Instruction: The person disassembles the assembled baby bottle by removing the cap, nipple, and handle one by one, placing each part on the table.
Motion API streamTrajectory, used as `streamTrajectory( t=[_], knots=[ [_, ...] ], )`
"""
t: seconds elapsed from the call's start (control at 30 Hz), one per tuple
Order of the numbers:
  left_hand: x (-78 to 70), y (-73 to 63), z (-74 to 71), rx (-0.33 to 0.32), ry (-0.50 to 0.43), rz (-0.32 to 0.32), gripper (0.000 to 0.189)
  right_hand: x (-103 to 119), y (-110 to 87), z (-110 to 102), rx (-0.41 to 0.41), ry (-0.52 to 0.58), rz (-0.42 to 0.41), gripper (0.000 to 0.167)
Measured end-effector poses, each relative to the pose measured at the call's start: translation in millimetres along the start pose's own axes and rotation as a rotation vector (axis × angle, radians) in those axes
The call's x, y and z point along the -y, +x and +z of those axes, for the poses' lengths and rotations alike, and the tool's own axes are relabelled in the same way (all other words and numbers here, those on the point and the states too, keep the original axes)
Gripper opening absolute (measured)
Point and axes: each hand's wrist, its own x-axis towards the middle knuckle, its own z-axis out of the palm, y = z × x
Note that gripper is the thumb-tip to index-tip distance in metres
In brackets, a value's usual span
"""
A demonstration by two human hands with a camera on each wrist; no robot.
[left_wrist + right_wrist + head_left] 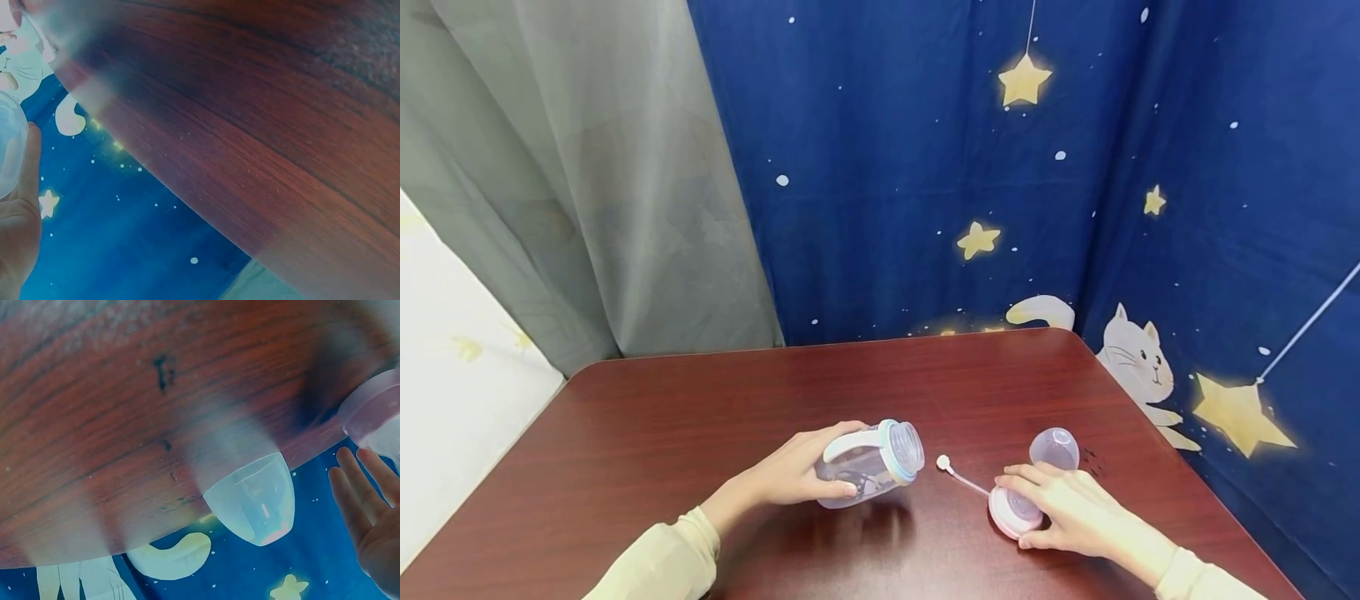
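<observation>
My left hand (801,467) grips a clear baby bottle (861,479) that has a white handle and a pale blue collar. The bottle is tilted over on its side, its uncovered mouth facing right. In the left wrist view only the bottle's rounded clear end (9,144) shows, at the left edge. My right hand (1078,508) holds a pink bottle nipple ring (1009,518) between thumb and fingers, low over the table. From it a thin straw (970,482) with a white weighted end sticks out toward the bottle. In the right wrist view the pink ring (369,403) is at the fingertips.
A clear dome cap (1055,448) stands on the dark red wooden table (700,417), just behind my right hand. Dark marks (164,372) are on the tabletop near it. A blue curtain (887,167) with stars and a grey curtain (647,208) hang behind the table.
</observation>
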Motion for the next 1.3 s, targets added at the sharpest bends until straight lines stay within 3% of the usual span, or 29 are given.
streamTrajectory(
  t=[0.4, 0.63, 0.77, 1.07, 1.3],
  knots=[
    [-0.4, -0.4, -0.6, -0.013, 0.009, 0.016, 0.062, 1.3, 2.1, 3.3, -0.034, 0.004, -0.028, 0.061],
    [0.1, -0.3, -1.2, -0.018, 0.006, 0.025, 0.061, 2.9, 8.7, 2.9, -0.094, 0.016, -0.033, 0.060],
    [-0.9, -0.9, -1.5, -0.015, -0.011, 0.026, 0.061, 3.9, 17.4, -1.6, -0.118, 0.021, -0.037, 0.052],
    [-1.2, -0.3, -1.2, -0.016, -0.009, 0.030, 0.061, 10.6, 50.2, -8.8, -0.190, 0.084, 0.041, 0.040],
    [-0.9, 0.2, -0.7, -0.019, 0.000, 0.033, 0.061, 20.1, 72.9, -8.8, -0.175, 0.139, 0.116, 0.042]
  ],
)
